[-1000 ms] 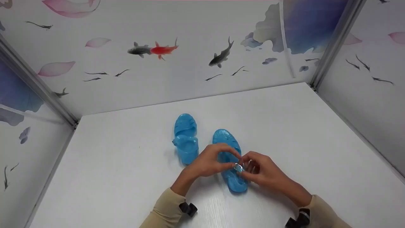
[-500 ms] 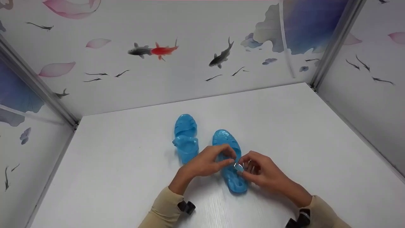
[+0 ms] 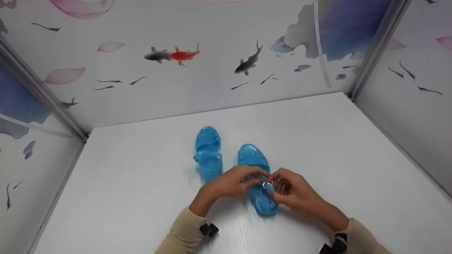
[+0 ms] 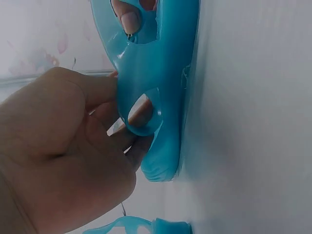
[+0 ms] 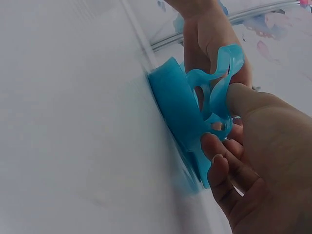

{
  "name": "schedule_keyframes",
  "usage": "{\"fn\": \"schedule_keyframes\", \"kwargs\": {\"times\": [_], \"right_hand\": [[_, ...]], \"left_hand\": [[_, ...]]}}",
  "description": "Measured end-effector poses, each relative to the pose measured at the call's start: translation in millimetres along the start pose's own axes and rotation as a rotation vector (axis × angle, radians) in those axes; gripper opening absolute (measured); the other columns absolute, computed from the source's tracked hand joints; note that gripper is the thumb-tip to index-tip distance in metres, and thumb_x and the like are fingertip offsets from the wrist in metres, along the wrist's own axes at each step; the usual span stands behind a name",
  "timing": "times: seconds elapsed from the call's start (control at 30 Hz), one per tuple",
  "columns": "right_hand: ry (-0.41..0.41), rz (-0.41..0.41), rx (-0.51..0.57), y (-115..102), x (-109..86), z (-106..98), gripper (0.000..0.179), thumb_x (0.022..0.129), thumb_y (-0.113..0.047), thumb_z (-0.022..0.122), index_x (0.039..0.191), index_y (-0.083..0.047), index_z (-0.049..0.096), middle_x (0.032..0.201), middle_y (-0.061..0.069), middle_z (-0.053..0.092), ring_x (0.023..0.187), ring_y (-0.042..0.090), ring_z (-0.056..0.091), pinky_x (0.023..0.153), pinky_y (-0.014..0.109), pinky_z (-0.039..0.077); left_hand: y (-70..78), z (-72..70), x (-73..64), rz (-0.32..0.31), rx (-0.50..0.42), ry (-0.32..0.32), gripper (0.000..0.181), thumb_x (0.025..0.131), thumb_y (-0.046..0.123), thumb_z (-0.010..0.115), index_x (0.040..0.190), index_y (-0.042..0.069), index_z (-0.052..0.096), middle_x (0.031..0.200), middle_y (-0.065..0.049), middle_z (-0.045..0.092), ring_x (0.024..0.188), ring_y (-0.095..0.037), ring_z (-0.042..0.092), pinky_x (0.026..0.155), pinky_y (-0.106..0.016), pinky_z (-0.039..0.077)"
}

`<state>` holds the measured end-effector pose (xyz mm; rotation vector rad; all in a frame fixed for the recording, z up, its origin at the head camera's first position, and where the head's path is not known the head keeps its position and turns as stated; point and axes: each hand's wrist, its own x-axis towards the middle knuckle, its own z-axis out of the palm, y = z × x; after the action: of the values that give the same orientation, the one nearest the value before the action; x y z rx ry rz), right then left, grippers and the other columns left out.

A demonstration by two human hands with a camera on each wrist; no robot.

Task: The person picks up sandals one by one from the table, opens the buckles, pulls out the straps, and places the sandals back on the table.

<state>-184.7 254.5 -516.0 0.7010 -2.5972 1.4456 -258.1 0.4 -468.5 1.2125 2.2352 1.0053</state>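
Observation:
Two glittery blue jelly sandals lie on the white table. My left hand reaches over the right-hand sandal, and its fingers curl round the upper beside the cut-outs, as the left wrist view shows. Across from it, my right hand pinches the sandal strap near a shiny oval buckle. Both hands' fingertips meet close to that buckle and partly cover it. Whether the strap runs through the buckle I cannot tell. The other sandal stands to the left, untouched, its strap looped over.
White panels printed with fish and petals wall in the table at the back and both sides. Metal posts mark the corners. Black wrist cameras sit on the tan sleeves.
My left index finger and thumb drew back slightly from the buckle, then the index finger reached toward it again. The right hand keeps its pinch, and the sandals stay in place.

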Motion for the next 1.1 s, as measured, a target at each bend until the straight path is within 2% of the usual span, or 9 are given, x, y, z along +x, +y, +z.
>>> {"fn": "schedule_keyframes", "kwargs": {"times": [0.27, 0.4, 0.5, 0.57, 0.7, 0.83, 1.1], "right_hand": [[-0.001, 0.023, -0.002, 0.2, -0.3, 0.2, 0.036, 0.09, -0.002, 0.082, 0.117, -0.022, 0.068, 0.1, -0.005, 0.067, 0.078, 0.008, 0.064, 0.063, 0.024, 0.056], [-0.004, 0.025, -0.001, 0.6, 0.0, 0.1, 0.034, 0.091, -0.004, 0.082, 0.117, -0.022, 0.068, 0.1, -0.005, 0.068, 0.079, 0.008, 0.063, 0.064, 0.024, 0.056], [-0.002, 0.019, 0.008, -0.1, 0.1, -0.4, 0.03, 0.094, -0.009, 0.082, 0.118, -0.022, 0.07, 0.1, -0.004, 0.069, 0.077, 0.008, 0.064, 0.064, 0.024, 0.056], [0.003, 0.007, 0.016, -0.1, 0.3, -0.2, 0.03, 0.096, -0.013, 0.082, 0.122, -0.023, 0.071, 0.098, -0.004, 0.068, 0.075, 0.007, 0.063, 0.063, 0.024, 0.056], [0.019, -0.067, 0.019, -0.4, 0.3, 0.0, 0.034, 0.099, -0.015, 0.081, 0.131, -0.023, 0.074, 0.096, -0.004, 0.068, 0.073, 0.007, 0.061, 0.061, 0.025, 0.056], [0.043, -0.11, 0.013, -2.0, 0.4, -0.8, 0.032, 0.099, -0.015, 0.081, 0.129, -0.025, 0.076, 0.095, -0.005, 0.069, 0.075, 0.008, 0.062, 0.061, 0.026, 0.057], [0.013, -0.035, 0.015, -0.4, -0.2, -0.3, 0.028, 0.1, -0.024, 0.081, 0.126, -0.027, 0.071, 0.099, -0.005, 0.069, 0.076, 0.008, 0.064, 0.063, 0.026, 0.059]], "left_hand": [[-1.6, -0.7, -0.2, 0.041, -0.059, 0.041, 0.034, 0.109, 0.015, 0.067, 0.143, 0.02, 0.068, 0.135, 0.001, 0.075, 0.128, -0.006, 0.067, 0.115, -0.034, 0.054], [-2.4, -1.5, -1.4, 0.035, -0.087, 0.068, 0.03, 0.105, 0.017, 0.073, 0.135, 0.019, 0.071, 0.13, 0.003, 0.077, 0.124, -0.004, 0.068, 0.115, -0.031, 0.053], [-2.1, -1.5, -1.5, 0.027, -0.075, 0.101, 0.025, 0.103, 0.019, 0.077, 0.127, 0.018, 0.073, 0.124, 0.004, 0.079, 0.118, -0.003, 0.07, 0.111, -0.026, 0.054], [-2.4, -1.4, -1.2, 0.022, -0.064, 0.121, 0.021, 0.102, 0.02, 0.078, 0.122, 0.018, 0.073, 0.119, 0.004, 0.079, 0.115, -0.002, 0.07, 0.107, -0.023, 0.055], [-3.7, -1.3, -0.1, 0.01, -0.063, 0.146, 0.016, 0.1, 0.021, 0.08, 0.112, 0.018, 0.07, 0.111, 0.005, 0.078, 0.109, -0.002, 0.07, 0.103, -0.021, 0.056], [-4.7, -1.3, 0.3, 0.0, -0.079, 0.152, 0.014, 0.101, 0.023, 0.079, 0.107, 0.019, 0.068, 0.109, 0.006, 0.077, 0.106, -0.002, 0.069, 0.104, -0.024, 0.057], [-3.6, -0.3, 0.0, 0.007, -0.106, 0.147, 0.015, 0.1, 0.022, 0.08, 0.111, 0.019, 0.07, 0.111, 0.006, 0.078, 0.109, -0.001, 0.07, 0.106, -0.024, 0.056]]}}
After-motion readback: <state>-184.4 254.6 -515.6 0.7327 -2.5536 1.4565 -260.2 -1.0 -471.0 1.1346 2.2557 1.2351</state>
